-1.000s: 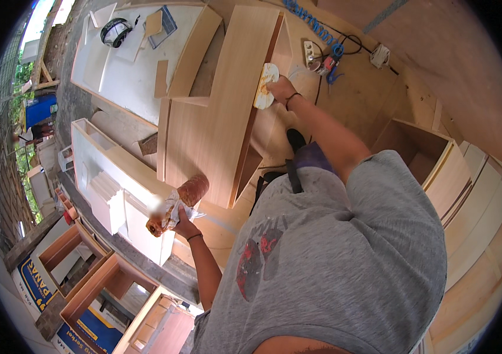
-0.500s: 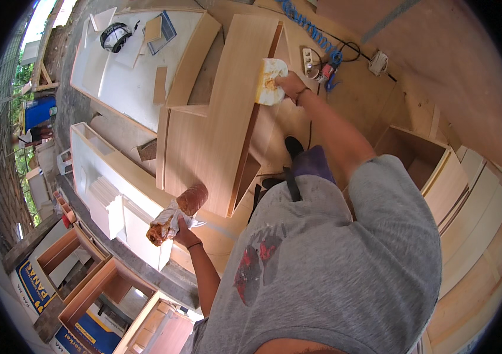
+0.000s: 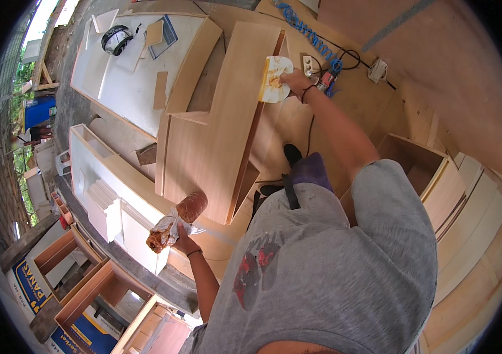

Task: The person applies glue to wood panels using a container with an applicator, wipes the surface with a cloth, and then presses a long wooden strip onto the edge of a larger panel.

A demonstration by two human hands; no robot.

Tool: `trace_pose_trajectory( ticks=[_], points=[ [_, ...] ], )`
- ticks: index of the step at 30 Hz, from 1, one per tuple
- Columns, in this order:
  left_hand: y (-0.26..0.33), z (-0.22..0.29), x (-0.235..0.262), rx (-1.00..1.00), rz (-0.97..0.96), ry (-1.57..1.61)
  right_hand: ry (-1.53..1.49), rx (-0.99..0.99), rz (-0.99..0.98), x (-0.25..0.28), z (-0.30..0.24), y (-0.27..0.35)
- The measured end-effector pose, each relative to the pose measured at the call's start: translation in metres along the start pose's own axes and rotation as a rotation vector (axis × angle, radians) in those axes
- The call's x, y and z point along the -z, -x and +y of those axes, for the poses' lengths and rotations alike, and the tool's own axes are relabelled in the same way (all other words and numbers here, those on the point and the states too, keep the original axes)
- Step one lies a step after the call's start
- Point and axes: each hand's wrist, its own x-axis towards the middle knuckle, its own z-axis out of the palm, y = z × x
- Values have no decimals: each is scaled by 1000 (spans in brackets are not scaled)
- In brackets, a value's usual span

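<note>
- Workshop floor seen from overhead, crowded with pale wooden cabinet panels [image 3: 215, 135], a white board [image 3: 127, 76], and open box frames [image 3: 422, 171].
- Right hand [image 3: 295, 79] stretches forward, fingers closed around a stained yellow-white cloth [image 3: 274, 79] pressed against the far end of a long panel's edge, apparently to wipe it.
- Left hand [image 3: 183, 239] stays low beside the body, fingers wrapped around a brown, plastic-wrapped bottle-like container [image 3: 177, 221], kept clear of the panel, perhaps held ready for the cloth.
- Blue coiled hose [image 3: 307, 32] lies beyond.

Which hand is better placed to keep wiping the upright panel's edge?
Probably the right hand: it presses the stained cloth on the wooden panel. The left hand holds a brown bottle, away from it.
</note>
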Motion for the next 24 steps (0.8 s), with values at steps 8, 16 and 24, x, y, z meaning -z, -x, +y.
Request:
trace_pose_trajectory(
  ticks=[8, 16, 24],
  points=[
    [4, 4, -6, 34, -7, 18, 196, -72, 120, 20, -35, -37],
    [3, 1, -2, 35, -14, 11, 107, -6, 106, 28, -35, -41],
    [4, 2, -4, 58, -27, 10, 119, -7, 138, 29, -46, -67]
  ],
)
